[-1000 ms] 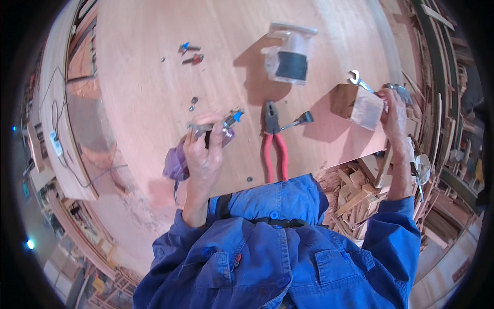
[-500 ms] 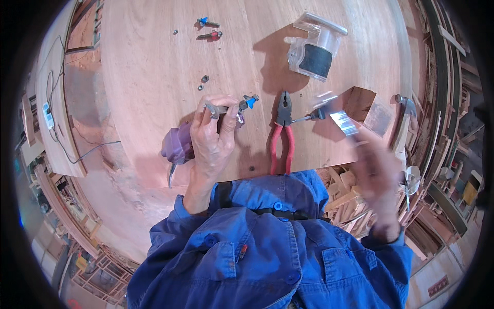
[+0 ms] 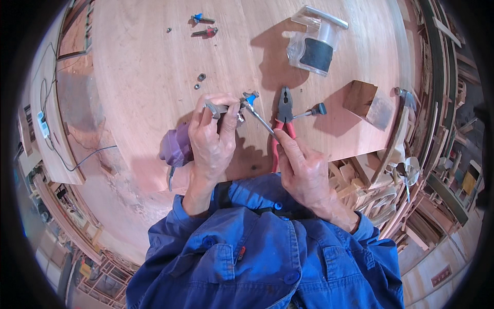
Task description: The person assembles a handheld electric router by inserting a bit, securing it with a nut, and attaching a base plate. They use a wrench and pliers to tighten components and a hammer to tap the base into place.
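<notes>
My left hand (image 3: 212,139) is closed round a flat grey wrench (image 3: 217,109) beside a trim router with a purple body (image 3: 177,146), lying on its side. A router bit with blue cutter parts (image 3: 250,99) sticks out at the router's end. In my right hand (image 3: 307,175), fingers pinch a slim metal tool (image 3: 265,123), its far end touching the area just behind the bit. I cannot tell its exact kind. Pliers with red handles (image 3: 285,110) lie partly behind my right hand. Against them rests a thin rod with a dark knob (image 3: 319,109).
On the wooden board (image 3: 139,103) lie a blue bit (image 3: 203,19), a red bit (image 3: 206,32) and several small nuts (image 3: 201,77). A clear plastic router base (image 3: 316,46) and a wood block (image 3: 366,103) stand to the right. A hammer (image 3: 405,98) lies at the right edge, above wood scraps.
My right hand has swung in from the right with the metal tool, whose end now meets the bit area. My left hand keeps its hold. The view has shifted slightly.
</notes>
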`<act>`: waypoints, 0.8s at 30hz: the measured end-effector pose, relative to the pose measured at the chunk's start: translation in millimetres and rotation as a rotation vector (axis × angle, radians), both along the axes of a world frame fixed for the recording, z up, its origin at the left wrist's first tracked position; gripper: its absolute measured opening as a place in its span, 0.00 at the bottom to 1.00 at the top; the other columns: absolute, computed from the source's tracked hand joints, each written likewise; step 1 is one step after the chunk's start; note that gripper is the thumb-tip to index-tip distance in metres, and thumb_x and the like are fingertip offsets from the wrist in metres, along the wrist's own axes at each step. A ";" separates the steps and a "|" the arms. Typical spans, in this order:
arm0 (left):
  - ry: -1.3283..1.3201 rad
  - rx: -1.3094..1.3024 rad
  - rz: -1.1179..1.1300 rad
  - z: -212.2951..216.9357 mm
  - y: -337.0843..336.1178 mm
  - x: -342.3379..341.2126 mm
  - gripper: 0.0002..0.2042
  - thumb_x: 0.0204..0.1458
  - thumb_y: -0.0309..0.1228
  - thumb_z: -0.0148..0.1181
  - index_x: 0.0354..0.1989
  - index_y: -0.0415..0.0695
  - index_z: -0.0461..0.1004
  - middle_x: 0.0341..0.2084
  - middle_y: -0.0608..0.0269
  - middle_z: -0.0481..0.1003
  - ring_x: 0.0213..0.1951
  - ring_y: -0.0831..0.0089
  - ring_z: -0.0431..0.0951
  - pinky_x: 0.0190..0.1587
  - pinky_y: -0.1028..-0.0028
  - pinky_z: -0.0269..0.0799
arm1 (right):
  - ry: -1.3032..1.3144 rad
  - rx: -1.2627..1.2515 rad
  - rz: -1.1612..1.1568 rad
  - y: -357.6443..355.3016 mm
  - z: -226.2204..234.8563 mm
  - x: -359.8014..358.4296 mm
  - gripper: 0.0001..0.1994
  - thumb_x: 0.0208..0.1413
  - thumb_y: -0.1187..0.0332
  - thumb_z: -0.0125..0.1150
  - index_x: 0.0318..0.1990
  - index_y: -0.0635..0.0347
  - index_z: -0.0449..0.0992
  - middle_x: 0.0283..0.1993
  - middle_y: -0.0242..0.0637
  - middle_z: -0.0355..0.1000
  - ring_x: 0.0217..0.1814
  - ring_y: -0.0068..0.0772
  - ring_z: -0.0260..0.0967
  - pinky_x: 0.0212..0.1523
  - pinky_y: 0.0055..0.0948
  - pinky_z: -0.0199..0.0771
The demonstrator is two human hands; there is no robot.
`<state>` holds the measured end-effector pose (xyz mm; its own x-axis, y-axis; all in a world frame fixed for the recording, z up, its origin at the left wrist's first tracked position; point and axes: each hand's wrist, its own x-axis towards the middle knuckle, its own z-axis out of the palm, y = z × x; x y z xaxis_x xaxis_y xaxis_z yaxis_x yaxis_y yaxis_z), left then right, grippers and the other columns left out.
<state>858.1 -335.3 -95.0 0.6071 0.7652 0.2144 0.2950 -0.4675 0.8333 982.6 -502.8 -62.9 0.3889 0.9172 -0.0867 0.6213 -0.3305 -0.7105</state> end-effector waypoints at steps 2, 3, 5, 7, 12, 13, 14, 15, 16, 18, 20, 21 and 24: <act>-0.005 0.041 -0.011 -3.1 0.7 -0.6 0.04 0.61 0.22 0.62 0.41 0.37 0.74 0.38 0.55 0.76 0.32 0.66 0.81 0.35 0.70 0.77 | 0.012 -0.024 -0.012 -2.3 -2.6 -6.0 0.24 0.53 0.78 0.62 0.60 0.61 0.74 0.32 0.43 0.70 0.24 0.48 0.73 0.26 0.42 0.76; -0.009 0.066 -0.014 -4.1 1.9 -0.2 0.04 0.61 0.22 0.63 0.41 0.37 0.74 0.38 0.55 0.76 0.32 0.67 0.80 0.35 0.70 0.77 | 0.006 -0.018 -0.014 -2.0 -4.9 -8.0 0.24 0.52 0.78 0.62 0.60 0.62 0.74 0.32 0.43 0.70 0.24 0.48 0.73 0.26 0.43 0.76; -0.008 0.050 -0.006 -4.3 1.8 0.0 0.04 0.61 0.22 0.63 0.41 0.37 0.74 0.38 0.55 0.76 0.32 0.67 0.80 0.35 0.70 0.77 | -0.007 -0.004 -0.018 -0.9 -8.8 -12.0 0.26 0.51 0.79 0.62 0.61 0.62 0.73 0.33 0.43 0.70 0.25 0.48 0.73 0.26 0.43 0.76; -0.011 0.016 -0.003 -4.1 0.6 -0.8 0.04 0.62 0.22 0.62 0.41 0.37 0.74 0.38 0.56 0.76 0.32 0.68 0.80 0.35 0.70 0.77 | -0.030 -0.025 -0.016 1.8 -9.3 -15.7 0.28 0.49 0.80 0.62 0.61 0.63 0.72 0.34 0.44 0.70 0.27 0.47 0.73 0.27 0.43 0.76; -0.021 -0.084 0.012 0.0 -2.9 -0.9 0.04 0.62 0.22 0.62 0.41 0.37 0.75 0.39 0.57 0.76 0.32 0.70 0.80 0.34 0.71 0.76 | 0.043 -0.043 -0.061 11.5 -15.4 -26.0 0.26 0.52 0.82 0.61 0.62 0.64 0.72 0.34 0.48 0.70 0.33 0.52 0.74 0.32 0.45 0.75; -0.023 -0.074 0.013 -0.5 -3.2 -0.2 0.03 0.62 0.22 0.62 0.41 0.37 0.75 0.39 0.57 0.76 0.32 0.71 0.80 0.34 0.71 0.76 | 0.071 -0.034 -0.058 10.4 -14.4 -27.7 0.28 0.50 0.82 0.61 0.62 0.66 0.71 0.35 0.48 0.70 0.35 0.51 0.73 0.33 0.45 0.75; -0.026 -0.065 0.013 -1.1 -3.4 0.8 0.03 0.62 0.22 0.62 0.41 0.37 0.75 0.38 0.56 0.76 0.32 0.71 0.81 0.34 0.72 0.77 | 0.100 -0.025 -0.055 9.6 -13.8 -28.2 0.29 0.49 0.82 0.62 0.62 0.68 0.70 0.35 0.48 0.69 0.36 0.51 0.73 0.34 0.44 0.76; -0.025 -0.051 0.014 -2.0 -3.3 0.6 0.03 0.62 0.22 0.62 0.41 0.37 0.75 0.38 0.56 0.76 0.32 0.71 0.81 0.33 0.72 0.77 | 0.238 0.004 -0.091 11.9 -8.9 -25.2 0.27 0.50 0.81 0.62 0.61 0.68 0.70 0.35 0.48 0.69 0.36 0.52 0.73 0.35 0.44 0.76; -0.025 -0.020 0.002 -2.6 -3.4 -0.6 0.03 0.61 0.22 0.62 0.41 0.37 0.75 0.39 0.56 0.76 0.33 0.70 0.81 0.34 0.72 0.77 | 0.376 0.027 -0.128 17.2 3.9 -19.0 0.25 0.52 0.81 0.62 0.60 0.68 0.71 0.35 0.48 0.69 0.36 0.52 0.72 0.36 0.44 0.75; -0.031 0.042 -0.024 -5.5 -2.9 -2.0 0.04 0.60 0.21 0.63 0.40 0.37 0.75 0.39 0.55 0.76 0.34 0.68 0.81 0.35 0.71 0.77 | 0.478 0.081 -0.114 29.0 23.7 -8.8 0.21 0.56 0.79 0.61 0.58 0.68 0.71 0.35 0.49 0.69 0.36 0.52 0.72 0.37 0.44 0.74; -0.038 0.092 -0.011 -10.4 -1.5 -1.5 0.05 0.58 0.18 0.64 0.40 0.37 0.76 0.39 0.54 0.77 0.35 0.66 0.81 0.35 0.71 0.77 | 0.410 0.143 -0.004 42.8 35.2 2.6 0.16 0.59 0.77 0.61 0.55 0.68 0.73 0.36 0.51 0.70 0.37 0.52 0.72 0.37 0.43 0.73; -0.038 0.118 -0.004 -12.1 -1.3 -2.5 0.06 0.56 0.17 0.65 0.40 0.36 0.76 0.40 0.54 0.77 0.36 0.65 0.82 0.36 0.70 0.77 | 0.340 0.143 0.021 51.6 35.2 6.7 0.10 0.59 0.77 0.60 0.47 0.67 0.74 0.37 0.52 0.72 0.37 0.54 0.74 0.34 0.45 0.73; -0.101 0.041 0.032 -14.5 -7.3 -1.3 0.10 0.51 0.11 0.64 0.40 0.36 0.76 0.40 0.53 0.78 0.37 0.62 0.81 0.37 0.70 0.77 | 0.286 0.158 0.057 74.9 36.7 22.8 0.06 0.60 0.74 0.61 0.41 0.65 0.73 0.33 0.53 0.74 0.33 0.58 0.74 0.31 0.48 0.73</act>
<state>856.8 -342.6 -109.4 0.5562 0.7731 0.3048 0.2258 -0.4936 0.8399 1005.4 -427.9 -26.3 0.3170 0.9476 -0.0403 0.4032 -0.1731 -0.8986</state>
